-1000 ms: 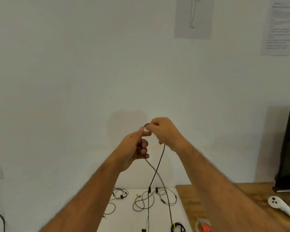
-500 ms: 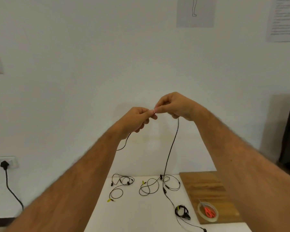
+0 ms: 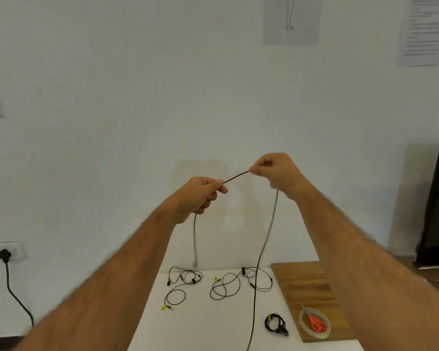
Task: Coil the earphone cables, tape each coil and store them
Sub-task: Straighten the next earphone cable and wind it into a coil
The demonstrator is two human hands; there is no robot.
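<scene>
Both hands raised above the white table (image 3: 200, 333). Left hand (image 3: 200, 195) pinches a black earphone cable (image 3: 236, 176) between thumb and forefinger, other fingers curled. Right hand (image 3: 276, 173) pinches the same cable a short way along; the span between sags slightly. One blurred end hangs below the left hand, clear of the table. The longer run drops from the right hand to the table. On the table: two loose earphones (image 3: 183, 282) (image 3: 238, 283), one coiled bundle (image 3: 276, 324). Just right of the table, a wooden board (image 3: 307, 287) carries a tape roll (image 3: 303, 324) with orange scissors (image 3: 317, 323) inside.
</scene>
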